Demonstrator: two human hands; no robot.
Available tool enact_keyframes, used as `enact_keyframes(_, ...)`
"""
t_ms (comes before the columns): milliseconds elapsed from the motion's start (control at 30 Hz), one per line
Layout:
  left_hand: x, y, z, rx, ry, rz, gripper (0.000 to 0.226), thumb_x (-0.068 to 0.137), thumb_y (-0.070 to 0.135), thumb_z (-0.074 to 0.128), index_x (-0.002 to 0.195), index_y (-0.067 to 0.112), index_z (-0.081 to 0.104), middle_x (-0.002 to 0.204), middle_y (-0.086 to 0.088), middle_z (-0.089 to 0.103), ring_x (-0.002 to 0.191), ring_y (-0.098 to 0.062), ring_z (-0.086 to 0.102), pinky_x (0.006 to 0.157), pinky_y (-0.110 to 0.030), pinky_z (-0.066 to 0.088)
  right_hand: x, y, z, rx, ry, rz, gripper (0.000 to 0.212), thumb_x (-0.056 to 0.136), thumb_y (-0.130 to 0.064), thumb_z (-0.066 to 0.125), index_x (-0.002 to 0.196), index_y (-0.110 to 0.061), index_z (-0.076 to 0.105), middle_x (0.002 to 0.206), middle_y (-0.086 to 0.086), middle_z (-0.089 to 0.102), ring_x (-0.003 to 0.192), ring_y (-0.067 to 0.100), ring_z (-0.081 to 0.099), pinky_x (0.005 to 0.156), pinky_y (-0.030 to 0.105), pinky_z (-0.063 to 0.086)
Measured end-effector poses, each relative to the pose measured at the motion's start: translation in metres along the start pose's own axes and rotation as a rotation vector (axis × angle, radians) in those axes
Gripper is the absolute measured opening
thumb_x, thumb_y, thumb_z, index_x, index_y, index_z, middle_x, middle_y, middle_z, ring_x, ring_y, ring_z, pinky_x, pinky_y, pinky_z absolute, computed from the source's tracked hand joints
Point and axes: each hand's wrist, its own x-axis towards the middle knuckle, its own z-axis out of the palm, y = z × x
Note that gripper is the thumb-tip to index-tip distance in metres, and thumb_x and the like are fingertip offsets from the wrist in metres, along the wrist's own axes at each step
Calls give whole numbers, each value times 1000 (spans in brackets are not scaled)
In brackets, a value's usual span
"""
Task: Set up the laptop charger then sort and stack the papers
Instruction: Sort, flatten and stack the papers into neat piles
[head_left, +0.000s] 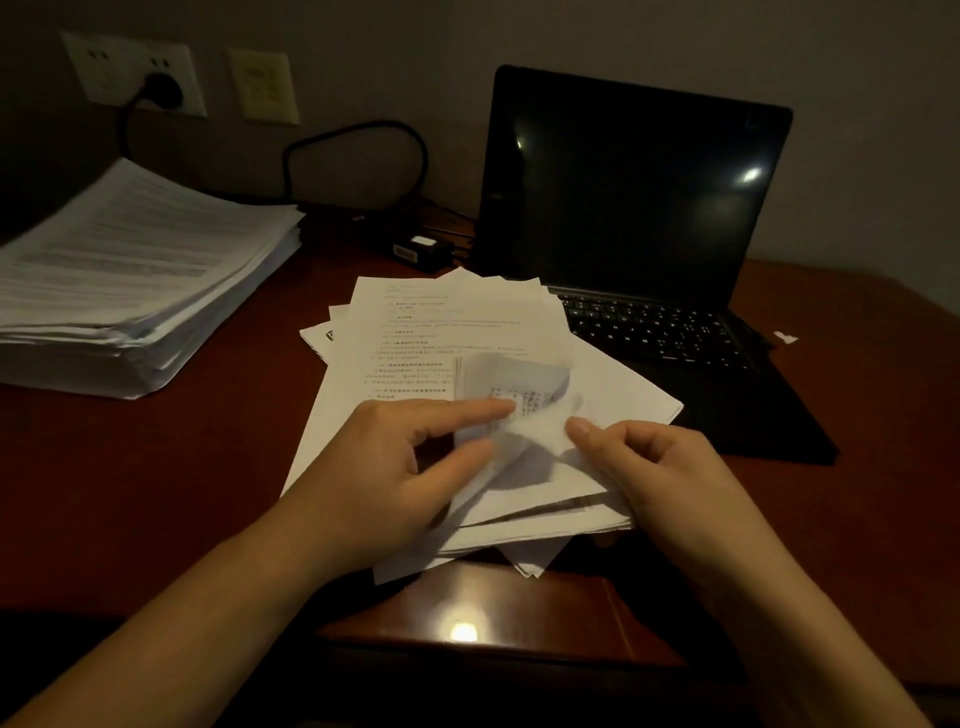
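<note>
desk (156, 467): dark red-brown wood, dim light, a lamp glare on its near edge at 6 o'clock.
loose papers (441, 332): fanned, untidy pile at the centre of the desk, its right corner lying over the laptop's near left edge.
small sheet (519, 410): blurred printed sheet, bent upward, above the loose papers between both hands.
left hand (395, 467): at 7 o'clock of the sheet; index finger stretched across it, thumb against its lower edge, pinching it; other fingers curled.
right hand (660, 467): at 4 o'clock of the sheet; thumb pressed on its right edge, fingers curled under, grasping it.
tall stack (130, 275): thick pile of printed papers at 9 to 10 o'clock, well apart from the loose papers.
laptop (634, 187): open at 1 to 2 o'clock, screen dark.
charger brick (421, 248): at 12 o'clock, just left of the laptop.
cable (358, 135): loops up behind the brick.
plug (163, 89): seated in the wall outlet (130, 73) at 11 o'clock.
paper scrap (785, 338): at 3 o'clock, right of the keyboard.
</note>
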Motion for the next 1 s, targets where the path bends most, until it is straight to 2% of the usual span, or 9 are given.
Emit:
enact_keyframes(133,0,4,-1,-53,71,21,71,97,23,59,140,67,23,118,24,69,117,4,60,88,-18,55,6,4,-4,108,121,22,43,90,-47,63,60,-17,55,51,2,47,40,16,41,38,23,32)
enact_keyframes(233,-1,13,-4,-160,77,-6,84,95,22,58,138,71,6,111,12,74,113,-9,66,91,-33,58,10,1,-9,178,27,105,52,96,-55,48,69,-12,60,52,1,41,38,12,32,36,22,25)
enact_keyframes(333,-3,18,-5,-269,-57,-40,85,94,21,63,142,68,12,101,-8,75,97,-31,71,82,-53,59,15,-5,-17,311,-179,223,74,88,-70,40,108,-4,66,70,17,65,51,26,58,44,30,45)
enact_keyframes(400,-5,18,-4,-266,-172,-33,81,93,26,66,143,68,19,87,-7,74,83,-29,70,77,-41,61,19,-9,-23,376,-265,268,73,83,-71,46,118,-10,65,92,21,74,73,34,71,53,38,59)
enact_keyframes(533,-5,22,0,-254,-308,-86,77,83,34,72,142,57,28,97,5,76,98,-9,71,92,-23,53,28,-5,-33,123,-177,222,29,95,-22,64,121,-11,67,92,3,78,82,22,76,69,40,62)
enact_keyframes(600,-2,21,-4,-251,-226,-137,64,83,43,71,138,52,39,114,14,73,111,-7,68,102,-29,51,28,-6,-38,22,-138,204,25,95,-10,64,119,-14,67,96,1,79,85,22,77,72,38,62)
enact_keyframes(700,9,15,-14,-207,24,-212,52,83,44,67,133,48,53,128,24,64,122,-5,60,110,-42,45,24,-11,-47,-62,-84,106,20,96,-11,61,113,-20,67,88,-6,79,76,12,76,51,19,56)
enact_keyframes(833,33,10,-33,-178,232,-402,59,95,30,66,148,37,43,145,16,48,132,-6,44,110,-37,37,29,-12,-54,-61,-78,33,22,99,-14,56,117,-21,66,96,-8,78,85,12,76,63,25,57)
enact_keyframes(1000,56,10,-41,-616,198,-604,23,98,18,63,120,17,59,115,-5,74,110,-24,67,95,-40,53,34,-12,-52,9,-122,14,23,103,-13,48,117,-20,65,98,-5,78,88,12,76,60,21,58)
